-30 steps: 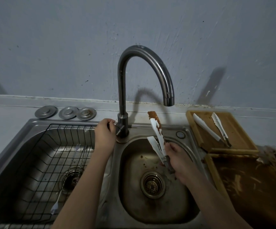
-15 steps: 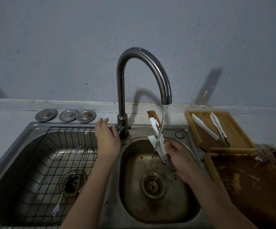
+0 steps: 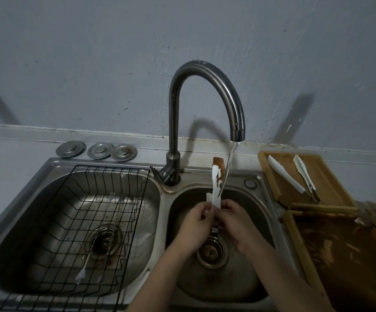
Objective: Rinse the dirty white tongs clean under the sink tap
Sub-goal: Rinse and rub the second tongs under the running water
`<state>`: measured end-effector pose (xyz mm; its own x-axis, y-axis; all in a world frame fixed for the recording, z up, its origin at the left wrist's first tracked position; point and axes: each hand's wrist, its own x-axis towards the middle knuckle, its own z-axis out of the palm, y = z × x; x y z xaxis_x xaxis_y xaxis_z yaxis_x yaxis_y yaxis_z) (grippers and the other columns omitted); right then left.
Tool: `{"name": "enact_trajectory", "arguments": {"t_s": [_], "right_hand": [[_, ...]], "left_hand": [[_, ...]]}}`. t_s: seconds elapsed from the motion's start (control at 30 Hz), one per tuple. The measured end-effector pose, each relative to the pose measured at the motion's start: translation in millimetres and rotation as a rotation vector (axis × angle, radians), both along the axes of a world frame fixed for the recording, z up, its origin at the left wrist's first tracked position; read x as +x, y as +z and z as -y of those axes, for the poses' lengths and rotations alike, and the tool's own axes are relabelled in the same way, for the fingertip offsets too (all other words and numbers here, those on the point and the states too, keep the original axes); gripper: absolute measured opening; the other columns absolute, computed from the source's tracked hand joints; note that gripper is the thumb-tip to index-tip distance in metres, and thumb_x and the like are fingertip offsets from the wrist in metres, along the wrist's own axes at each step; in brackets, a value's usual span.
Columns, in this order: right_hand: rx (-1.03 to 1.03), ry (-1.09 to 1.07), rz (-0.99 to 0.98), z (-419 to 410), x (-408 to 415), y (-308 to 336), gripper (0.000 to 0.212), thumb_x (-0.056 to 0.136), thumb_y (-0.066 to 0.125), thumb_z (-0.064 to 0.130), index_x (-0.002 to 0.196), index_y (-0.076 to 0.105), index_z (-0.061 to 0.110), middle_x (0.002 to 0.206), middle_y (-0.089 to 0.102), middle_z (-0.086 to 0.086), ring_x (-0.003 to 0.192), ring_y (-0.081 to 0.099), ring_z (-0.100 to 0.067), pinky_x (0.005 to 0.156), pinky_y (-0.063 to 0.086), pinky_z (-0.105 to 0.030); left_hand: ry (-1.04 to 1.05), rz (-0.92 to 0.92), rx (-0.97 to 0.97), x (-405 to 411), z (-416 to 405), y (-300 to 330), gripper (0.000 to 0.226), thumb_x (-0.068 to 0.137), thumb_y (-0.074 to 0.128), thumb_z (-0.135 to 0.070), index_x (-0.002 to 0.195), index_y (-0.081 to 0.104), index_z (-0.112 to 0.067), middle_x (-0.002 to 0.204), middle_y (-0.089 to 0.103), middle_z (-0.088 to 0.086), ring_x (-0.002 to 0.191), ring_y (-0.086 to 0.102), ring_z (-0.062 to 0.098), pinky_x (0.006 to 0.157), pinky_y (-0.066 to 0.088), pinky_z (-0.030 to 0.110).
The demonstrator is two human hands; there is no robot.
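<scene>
Gripping the dirty white tongs (image 3: 216,188) with your left hand (image 3: 197,224) and right hand (image 3: 235,221), tips up under the tap (image 3: 205,97) stream.

Clean tongs (image 3: 295,176) on wooden tray (image 3: 326,172)

White tongs (image 3: 215,188) smeared brown at the far tip; black wire rack (image 3: 74,221) (grid pattern) in the left steel-grey basin (image 3: 25,221); brown-streaked wooden tray (image 3: 340,255) on the right.
</scene>
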<state>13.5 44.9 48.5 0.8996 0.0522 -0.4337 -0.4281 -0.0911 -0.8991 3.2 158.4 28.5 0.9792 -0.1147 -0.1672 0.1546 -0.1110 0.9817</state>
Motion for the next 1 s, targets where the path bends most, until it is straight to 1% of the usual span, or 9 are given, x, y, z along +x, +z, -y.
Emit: {"name": "enact_trajectory", "arguments": {"t_s": [0.07, 0.2, 0.3, 0.4, 0.57, 0.7, 0.8, 0.9, 1.0], "right_hand": [[0.003, -0.013, -0.01, -0.6, 2.0, -0.6, 0.02, 0.092, 0.051, 0.021, 0.104, 0.063, 0.011, 0.101, 0.068, -0.015, 0.097, 0.065, -0.028, 0.086, 0.054, -0.043], [-0.128, 0.015, 0.019, 1.5, 6.6, 1.1, 0.033, 0.096, 0.038, 0.038, 0.102, 0.066, 0.021, 0.095, 0.069, -0.007, 0.089, 0.066, -0.021, 0.082, 0.055, -0.041], [-0.256, 0.059, 0.115, 5.2, 8.5, 2.5, 0.028, 0.09, 0.048, 0.044, 0.082, 0.066, 0.024, 0.083, 0.069, -0.003, 0.079, 0.067, -0.019, 0.076, 0.057, -0.037], [-0.348, 0.056, 0.196, 7.8, 12.5, 3.3, 0.027, 0.087, 0.055, 0.041, 0.086, 0.064, 0.016, 0.086, 0.067, -0.005, 0.078, 0.065, -0.017, 0.071, 0.056, -0.034], [-0.342, 0.045, 0.163, 3.5, 13.0, 2.0, 0.03, 0.096, 0.036, 0.04, 0.097, 0.059, 0.02, 0.084, 0.06, 0.002, 0.077, 0.059, -0.01, 0.061, 0.047, -0.022], [-0.36, 0.037, 0.264, 1.1, 10.1, -2.4, 0.02, 0.09, 0.054, 0.033, 0.098, 0.062, 0.016, 0.087, 0.063, 0.003, 0.077, 0.059, -0.003, 0.059, 0.042, -0.016], [-0.342, -0.071, 0.311, 0.0, 13.1, 1.8, 0.02, 0.09, 0.055, 0.028, 0.091, 0.065, 0.01, 0.077, 0.062, 0.003, 0.073, 0.06, -0.012, 0.055, 0.039, -0.015], [-0.371, -0.113, 0.171, -3.7, 17.5, 5.5, 0.041, 0.096, 0.039, 0.037, 0.083, 0.063, 0.006, 0.069, 0.057, -0.002, 0.064, 0.055, -0.014, 0.053, 0.041, -0.021], [-0.419, -0.057, 0.092, -4.9, 16.7, 3.0, 0.05, 0.097, 0.03, 0.043, 0.091, 0.064, 0.006, 0.082, 0.06, -0.007, 0.072, 0.056, -0.016, 0.062, 0.044, -0.025]], "left_hand": [[-0.026, -0.002, -0.069, -1.6, -2.0, -1.5, 0.015, 0.094, 0.05, -0.013, 0.105, 0.061, -0.018, 0.089, 0.068, 0.002, 0.09, 0.067, 0.019, 0.082, 0.054, 0.03], [-0.074, 0.043, -0.015, -4.9, -5.4, -4.1, 0.02, 0.089, 0.057, -0.008, 0.106, 0.059, -0.018, 0.079, 0.065, -0.006, 0.079, 0.067, 0.007, 0.072, 0.054, 0.021], [-0.091, 0.052, 0.014, -5.1, -9.4, -1.7, 0.017, 0.089, 0.057, -0.007, 0.103, 0.059, -0.016, 0.072, 0.062, -0.007, 0.066, 0.063, -0.002, 0.064, 0.05, 0.016], [-0.112, 0.031, 0.02, -5.9, -9.3, 2.0, 0.017, 0.088, 0.058, -0.004, 0.102, 0.059, -0.014, 0.067, 0.062, -0.007, 0.061, 0.064, -0.002, 0.062, 0.051, 0.014], [-0.148, 0.011, 0.101, -6.7, -4.8, 5.2, 0.02, 0.086, 0.062, -0.007, 0.104, 0.059, -0.013, 0.081, 0.067, -0.002, 0.073, 0.067, 0.007, 0.07, 0.056, 0.021], [-0.184, -0.026, 0.136, -10.9, -5.8, 7.8, 0.021, 0.087, 0.06, -0.012, 0.106, 0.059, -0.021, 0.087, 0.067, -0.002, 0.081, 0.067, 0.014, 0.081, 0.058, 0.034], [-0.2, -0.064, 0.166, -12.4, -2.7, 10.8, 0.02, 0.088, 0.058, -0.015, 0.106, 0.057, -0.022, 0.095, 0.067, 0.004, 0.088, 0.067, 0.02, 0.085, 0.056, 0.042], [-0.173, -0.073, 0.217, -11.9, 0.4, 13.8, 0.019, 0.087, 0.061, -0.017, 0.104, 0.056, -0.024, 0.097, 0.067, 0.002, 0.09, 0.066, 0.019, 0.086, 0.056, 0.039], [-0.22, -0.108, 0.177, -13.5, -1.5, 15.3, 0.024, 0.086, 0.062, -0.014, 0.105, 0.053, -0.026, 0.089, 0.064, -0.003, 0.079, 0.066, 0.015, 0.075, 0.058, 0.029]]}}
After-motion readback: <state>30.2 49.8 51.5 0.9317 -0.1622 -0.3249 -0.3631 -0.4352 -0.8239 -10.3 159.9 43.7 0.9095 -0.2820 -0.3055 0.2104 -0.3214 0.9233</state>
